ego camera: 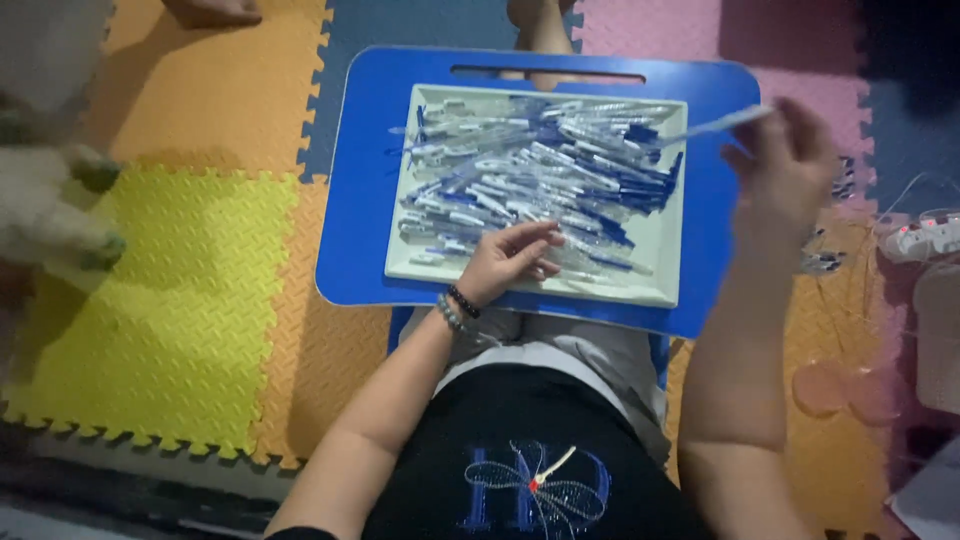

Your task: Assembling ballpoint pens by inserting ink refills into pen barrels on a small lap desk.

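A white square tray (pixel 660 262) rests on a blue lap table (pixel 365 190) across my legs. It holds a heap of several blue-and-clear pens (pixel 545 170). My left hand (pixel 505 262) lies on the near edge of the heap, fingers curled over some pens; whether it grips one I cannot tell. A beaded bracelet circles its wrist. My right hand (pixel 785 170) is raised beside the tray's right edge, blurred, and pinches one pen (pixel 720 123) that points left over the tray's corner.
Foam puzzle mats in yellow (pixel 170 300), orange, blue and pink cover the floor. A white power strip (pixel 925 238) and thin wires lie at the right. More pens (pixel 835 225) lie on the mat right of the table. A foot (pixel 212 10) shows at the top left.
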